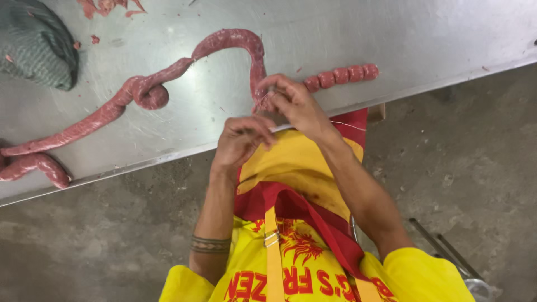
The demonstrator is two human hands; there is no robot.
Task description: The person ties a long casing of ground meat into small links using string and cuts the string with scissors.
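A long pink-red sausage rope (pixel 168 72) snakes across the steel table (pixel 391 39) from the far left to the front edge. My right hand (pixel 293 100) pinches the sausage near the edge, where it meets a row of short tied links (pixel 342 75). My left hand (pixel 241 140) hovers just below and to the left, fingers curled on a thin white string (pixel 347 125) that runs toward the right hand. A second sausage end (pixel 36 166) lies at the left edge.
A dark green cloth (pixel 36 45) sits at the table's back left. Scraps of meat (pixel 106 6) lie near the far edge. Below the table is a concrete floor (pixel 475 168); metal rods (pixel 442 249) lie at lower right.
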